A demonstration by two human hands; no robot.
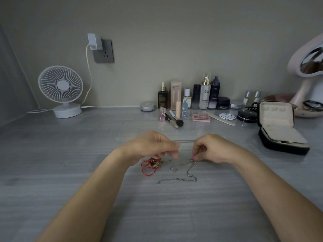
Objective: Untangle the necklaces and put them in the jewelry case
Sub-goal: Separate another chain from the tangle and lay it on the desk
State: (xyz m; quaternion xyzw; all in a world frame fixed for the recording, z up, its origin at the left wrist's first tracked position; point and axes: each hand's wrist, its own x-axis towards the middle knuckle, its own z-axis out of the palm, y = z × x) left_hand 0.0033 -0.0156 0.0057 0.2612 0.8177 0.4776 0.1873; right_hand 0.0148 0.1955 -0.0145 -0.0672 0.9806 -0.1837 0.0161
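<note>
The right grip (215, 148) is pinching the silver chain necklace (188, 172), which is trailing onto the table (87, 163). The left grip (153, 147) is curling over the red cord necklace (147, 168); whether it is holding anything cannot be told. The jewelry case (281, 135) is lying open, far right.

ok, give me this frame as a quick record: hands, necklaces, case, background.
left hand: fingers curled just above red cord; grip unclear
right hand: pinches upper end of silver chain
red cord: bunched on table, gold pendant in it
silver chain: mostly lying on table, below and between the hands
case: open, lid up, right of the hands; no necklace seen inside
background: fan, cosmetics, mirror
</note>
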